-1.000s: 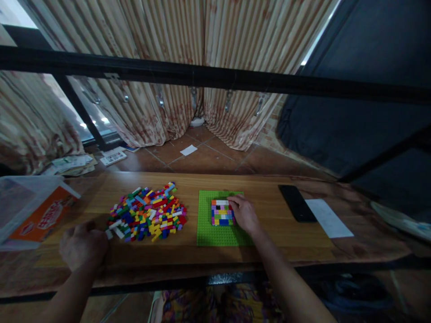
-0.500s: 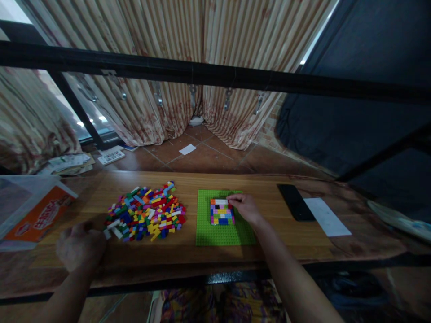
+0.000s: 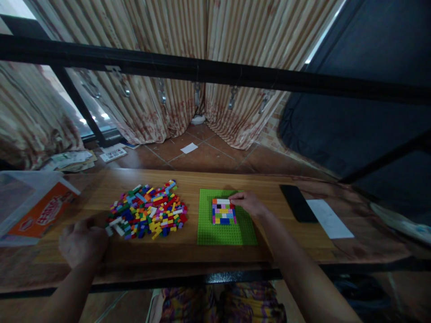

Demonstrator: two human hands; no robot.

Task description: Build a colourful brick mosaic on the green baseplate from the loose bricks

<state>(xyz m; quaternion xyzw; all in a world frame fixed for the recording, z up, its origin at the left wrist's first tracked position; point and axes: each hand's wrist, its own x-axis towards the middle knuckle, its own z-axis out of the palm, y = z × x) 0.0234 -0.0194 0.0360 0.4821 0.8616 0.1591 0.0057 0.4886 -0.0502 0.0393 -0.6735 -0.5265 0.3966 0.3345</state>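
While the right hand (image 3: 248,202) had its fingertips at the far right corner of the block build (image 3: 223,214), I couldn't tell whether they gripped a brick. Pressing off-centre there, I judged, could have seated one crooked or skidded the green baseplate (image 3: 206,235), which no hand visibly steadied. The left hand (image 3: 82,241) lay curled beside the loose brick pile (image 3: 148,213), its grip hidden; a careless sweep might have scattered pieces across the surface (image 3: 188,255). What the clear bin (image 3: 20,181) held, behind its orange label (image 3: 45,211), I couldn't make out.
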